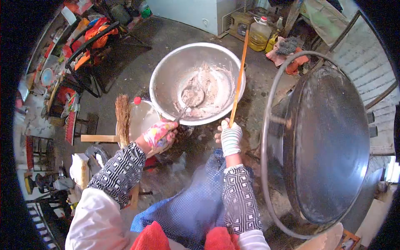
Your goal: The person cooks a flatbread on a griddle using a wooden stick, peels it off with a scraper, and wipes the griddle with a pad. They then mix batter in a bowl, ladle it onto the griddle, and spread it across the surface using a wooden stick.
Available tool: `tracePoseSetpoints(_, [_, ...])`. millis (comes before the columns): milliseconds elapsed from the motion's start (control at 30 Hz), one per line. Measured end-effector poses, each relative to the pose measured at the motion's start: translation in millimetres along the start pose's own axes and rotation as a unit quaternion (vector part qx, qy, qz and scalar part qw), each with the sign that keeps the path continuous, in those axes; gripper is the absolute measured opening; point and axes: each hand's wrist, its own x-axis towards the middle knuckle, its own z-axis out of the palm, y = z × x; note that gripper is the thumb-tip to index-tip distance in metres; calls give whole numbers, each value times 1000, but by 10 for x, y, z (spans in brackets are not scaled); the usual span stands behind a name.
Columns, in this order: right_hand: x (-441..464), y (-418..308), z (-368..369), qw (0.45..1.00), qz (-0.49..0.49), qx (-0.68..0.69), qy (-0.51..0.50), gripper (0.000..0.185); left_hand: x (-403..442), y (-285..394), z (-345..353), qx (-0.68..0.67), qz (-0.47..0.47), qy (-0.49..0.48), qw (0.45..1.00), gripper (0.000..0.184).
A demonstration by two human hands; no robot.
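My left hand [160, 135], in a flowered glove, is closed around the handle of a ladle [193, 96]. The ladle's bowl rests inside a large metal basin [165, 66], in a pale pinkish-brown batter-like mix [212, 85] smeared over the bottom. In a striped glove, my right hand [230, 137] grips the lower end of a long thin wooden strip [240, 79], which points up past the basin's right rim. Close by on the right is a broad round dark griddle [329, 146] with a metal ring [266, 137] around it; its surface looks bare.
Left of the basin stand a white bucket [143, 118] and a straw brush [123, 118]. A black-framed chair [89, 54] holds orange cloth at the upper left. An oil jug [260, 35] stands at the back, near a crumpled reddish cloth [296, 64].
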Motion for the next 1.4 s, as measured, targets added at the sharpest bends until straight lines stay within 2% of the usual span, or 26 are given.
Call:
tracePoseSetpoints(67, [160, 10, 66, 1000, -23, -14, 12, 26, -194, 129, 18, 72, 11, -25, 997, 23])
tracePoseSetpoints(100, [229, -8, 121, 999, -16, -34, 15, 22, -283, 176, 47, 202, 67, -2, 977, 28])
tracePoseSetpoints(167, [325, -10, 201, 998, -15, -56, 31, 20, -251, 215, -24, 310, 85, 79, 944, 46])
tracePoseSetpoints(200, [373, -16, 225, 995, -15, -81, 49, 18, -178, 237, -135, 278, 98, 83, 952, 49])
tracePoseSetpoints(267, [757, 223, 281, 998, 29, -8, 52, 15, -133, 551, -132, 442, 120, 126, 880, 50])
tracePoseSetpoints(300, [1186, 646, 269, 994, -44, -65, 80, 14, -18, 637, -182, 478, 136, 135, 857, 48])
tracePoseSetpoints(367, [799, 302, 230, 921, -229, -278, 149, 19, 473, 693, -546, 513, 151, 145, 833, 46])
tracePoseSetpoints(400, [735, 233, 222, 922, -227, -278, 147, 19, 912, 592, -1028, 687, 377, 143, 604, 44])
tracePoseSetpoints(467, [743, 184, 211, 908, -227, -316, 158, 24, 1448, 324, -1464, 772, 551, 120, 294, 43])
tracePoseSetpoints(533, [725, 134, 200, 915, -214, -308, 149, 24, 1634, 177, -1568, 974, 88, -63, 200, 39])
tracePoseSetpoints(567, [717, 125, 201, 922, -199, -299, 141, 23, 1080, 161, -781, 776, 215, 141, 576, 34])
tracePoseSetpoints(600, [734, 135, 207, 924, -198, -295, 141, 23, 952, 101, -594, 709, 178, 152, 665, 33])
tracePoseSetpoints(667, [837, 226, 215, 933, -203, -263, 135, 21, 522, 95, -386, 610, 188, 29, 769, 41])
tracePoseSetpoints(700, [976, 349, 227, 958, -156, -207, 118, 15, 306, 90, -282, 552, 178, -33, 814, 46])
tracePoseSetpoints(733, [954, 415, 226, 920, -270, -235, 157, 10, 93, -155, 83, 616, 263, 11, 742, 50])
tracePoseSetpoints(833, [1302, 729, 207, 957, -208, -161, 119, 9, -193, -113, 349, 576, 179, -1, 797, 49])
tracePoseSetpoints(900, [1365, 805, 181, 955, -223, -167, 106, 11, -137, -393, 146, 597, 299, 31, 744, 48])
tracePoseSetpoints(933, [1346, 775, 168, 953, -228, -170, 102, 11, -200, -463, 159, 593, 301, 32, 746, 48])
tracePoseSetpoints(1000, [1306, 734, 154, 948, -235, -193, 94, 12, -366, -584, 188, 637, 297, 132, 699, 45])
tracePoseSetpoints(1033, [1285, 710, 157, 946, -237, -200, 92, 13, -307, -690, 129, 625, 399, 177, 647, 53])
tracePoseSetpoints(1133, [1347, 723, 154, 954, -231, -171, 87, 13, -296, -628, 60, 590, 404, 157, 681, 55])
tracePoseSetpoints(1167, [1387, 746, 153, 953, -236, -169, 87, 13, -342, -562, 37, 635, 357, 140, 671, 57])
tracePoseSetpoints(1267, [1191, 516, 159, 976, -178, -105, 67, 14, -481, -560, -23, 687, 350, 111, 628, 58])
tracePoseSetpoints(1300, [1163, 529, 154, 981, -159, -90, 64, 14, -527, -476, 17, 684, 286, 102, 664, 61])
tracePoseSetpoints(1333, [1112, 523, 153, 986, -140, -74, 61, 14, -546, -479, 5, 684, 285, 101, 664, 61])
tracePoseSetpoints(1400, [1272, 654, 151, 966, -182, -156, 92, 16, -484, -473, -23, 655, 326, 100, 674, 58])
